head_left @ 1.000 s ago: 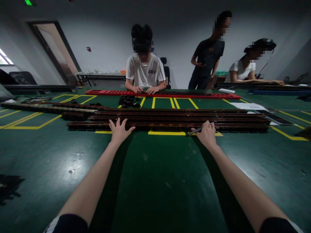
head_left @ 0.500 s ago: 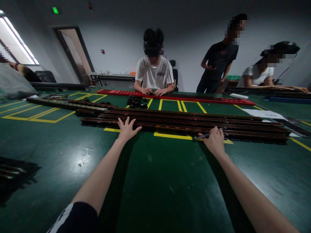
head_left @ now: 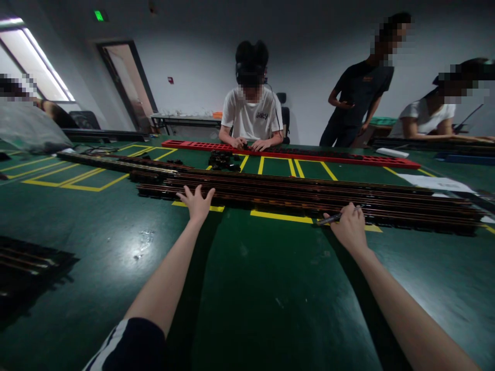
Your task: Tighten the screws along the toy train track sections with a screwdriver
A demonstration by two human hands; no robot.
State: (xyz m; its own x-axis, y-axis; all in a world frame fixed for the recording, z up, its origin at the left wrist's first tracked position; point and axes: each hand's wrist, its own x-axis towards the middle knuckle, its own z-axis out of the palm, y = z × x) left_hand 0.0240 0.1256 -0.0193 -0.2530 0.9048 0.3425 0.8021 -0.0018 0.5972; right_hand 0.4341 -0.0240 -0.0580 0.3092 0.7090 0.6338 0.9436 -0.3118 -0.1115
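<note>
A bundle of long dark strips with copper-coloured edges (head_left: 270, 192) lies across the green table (head_left: 270, 288). My left hand (head_left: 198, 204) is at the near edge of the bundle, left of the middle, its fingers spread and nothing held. Further right, my right hand (head_left: 351, 225) is closed around a dark pen-like tool (head_left: 330, 219), whose one end points left and whose thin tip shows past the fingers. That hand also rests against the bundle's near edge. Yellow tape (head_left: 281, 217) shows on the table between the hands.
Beyond the bundle are a small heap of black parts (head_left: 224, 160) and a long red tray (head_left: 382, 160), where a person in white (head_left: 251, 116) works. Another dark bundle (head_left: 33, 268) lies at near left. White paper (head_left: 435, 182) lies at right.
The view has shifted, so most of the scene sits further right. My left hand has moved slightly left along the bundle, fingers still spread. My right hand keeps the tool.
</note>
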